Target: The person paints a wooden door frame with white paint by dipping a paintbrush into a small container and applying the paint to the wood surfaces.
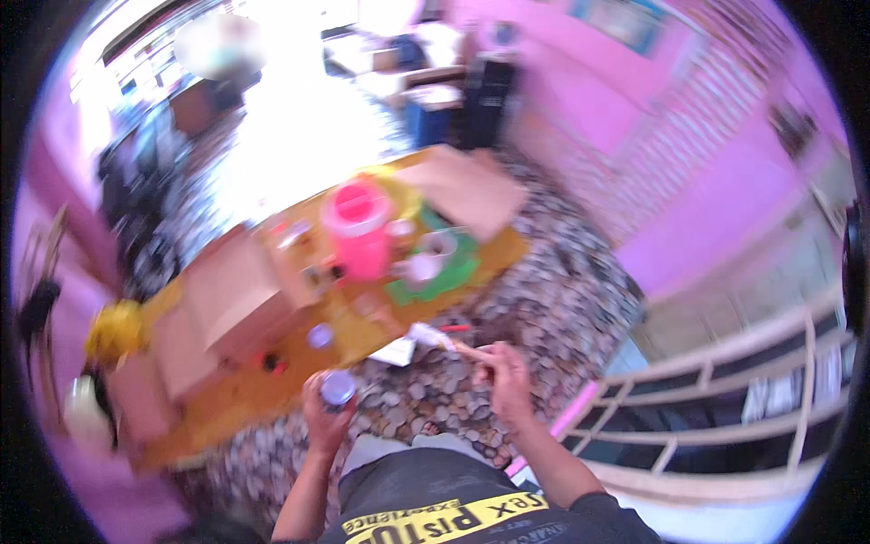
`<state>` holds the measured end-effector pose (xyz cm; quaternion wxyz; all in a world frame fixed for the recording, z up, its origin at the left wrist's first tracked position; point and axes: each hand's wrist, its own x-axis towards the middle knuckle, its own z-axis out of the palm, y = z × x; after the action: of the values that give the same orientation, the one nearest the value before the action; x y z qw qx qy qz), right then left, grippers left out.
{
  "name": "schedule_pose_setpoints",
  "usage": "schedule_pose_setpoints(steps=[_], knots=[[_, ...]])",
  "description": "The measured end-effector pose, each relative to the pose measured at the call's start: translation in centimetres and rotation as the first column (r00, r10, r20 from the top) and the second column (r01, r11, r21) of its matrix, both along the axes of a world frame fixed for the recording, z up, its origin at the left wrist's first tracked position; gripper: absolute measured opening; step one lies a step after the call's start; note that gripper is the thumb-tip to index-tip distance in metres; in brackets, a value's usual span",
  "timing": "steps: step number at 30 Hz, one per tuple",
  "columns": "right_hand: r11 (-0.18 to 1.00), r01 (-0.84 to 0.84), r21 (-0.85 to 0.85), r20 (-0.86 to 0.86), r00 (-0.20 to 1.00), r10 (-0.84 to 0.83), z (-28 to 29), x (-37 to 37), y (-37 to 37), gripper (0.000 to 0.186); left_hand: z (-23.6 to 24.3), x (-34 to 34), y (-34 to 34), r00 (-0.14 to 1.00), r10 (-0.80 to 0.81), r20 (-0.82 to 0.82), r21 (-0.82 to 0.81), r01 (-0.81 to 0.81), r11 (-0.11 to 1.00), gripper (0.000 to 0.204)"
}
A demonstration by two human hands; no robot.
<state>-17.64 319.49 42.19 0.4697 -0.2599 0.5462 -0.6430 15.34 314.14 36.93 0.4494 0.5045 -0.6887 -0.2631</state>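
My left hand [328, 412] is wrapped round a small round jar [339, 387] with a pale lilac top, just off the table's near edge. Whether that top is a lid or the contents, I cannot tell. In my right hand [509, 385] is a paintbrush [460, 348], gripped by its wooden handle. Its whitish head points left, over a white sheet or card [393, 353] at the table edge. Brush and jar are apart. Motion smears the fine detail.
A long yellow-brown table [353, 340] crosses ahead. It bears an opened cardboard box [237, 295], a pink lidded jug [360, 231], a green tray [450, 281] with cups and a pale round lid or pot [320, 335]. Wooden shelving [716, 399] stands at right, over a pebble-patterned floor [580, 272].
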Motion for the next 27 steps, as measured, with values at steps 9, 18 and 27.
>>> schedule_pose_setpoints(steps=[9, 18, 27], knots=[[0.881, 0.463, 0.099, 0.399, 0.793, -0.461, 1.8, -8.9, 9.2, 0.055, -3.6, -15.4, -1.7, 0.909, -0.415, -0.025, -0.100, 0.411, 0.906, 0.069], [0.377, 0.924, 0.057, 0.337, 0.338, -0.879, 4.0, -8.7, 20.9, 0.025, -0.3, -31.4, -1.1, 0.381, -0.921, -0.088, 0.011, 0.924, 0.381, 0.072], [-0.131, 0.991, -0.023, 0.219, -0.123, -0.968, 5.6, -3.8, 28.6, 0.020, -3.1, -40.7, 4.4, -0.140, -0.989, 0.040, -0.146, 0.979, -0.144, 0.076]])
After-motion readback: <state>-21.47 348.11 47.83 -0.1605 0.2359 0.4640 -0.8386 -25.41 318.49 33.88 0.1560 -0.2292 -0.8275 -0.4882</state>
